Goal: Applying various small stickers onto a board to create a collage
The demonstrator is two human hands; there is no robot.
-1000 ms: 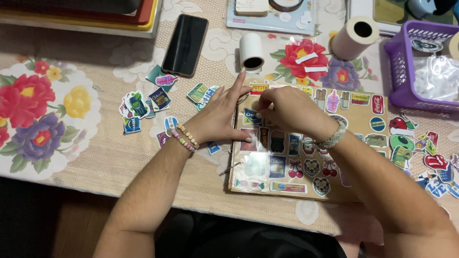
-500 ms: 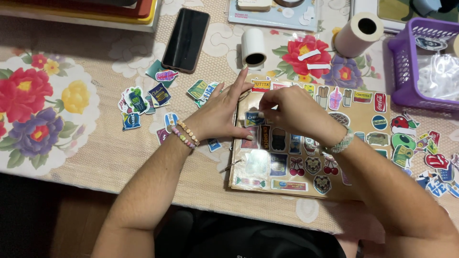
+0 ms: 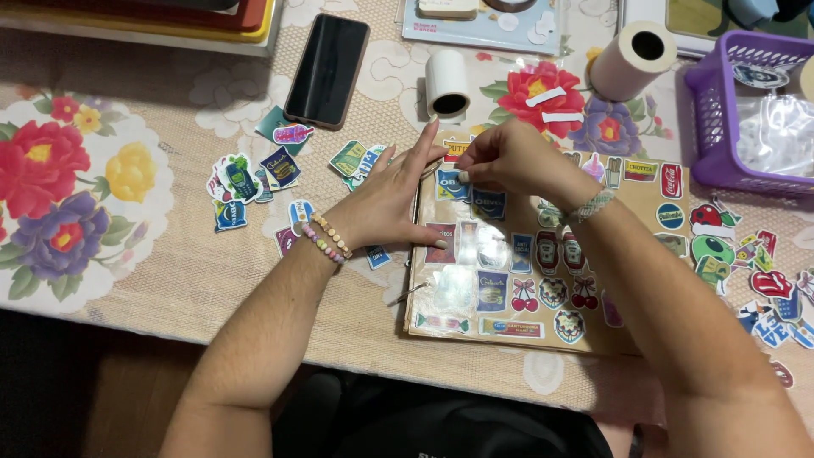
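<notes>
Brown card sheet [image 3: 632, 326], flat, glossy stickers across it, lies on a lace-patterned floral tablecloth [image 3: 102, 246]. Left hand [image 3: 386, 203] open, palm flat, pressing the sheet's left edge. Right hand [image 3: 509, 157] pinched at the sheet's top left corner, apparently on a small sticker [image 3: 452, 176]; grip partly hidden. Left of the sheet: loose die-cut stickers [image 3: 246, 178]. Above it: black phone [image 3: 326, 68], white paper roll [image 3: 447, 83]. Purple plastic basket [image 3: 721, 127] off the top right.

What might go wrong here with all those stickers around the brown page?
The left hand pins only the brown page's edge, so the page may shift while the right hand presses at the top. The forearms lie across loose stickers and could sweep them off the table.
</notes>
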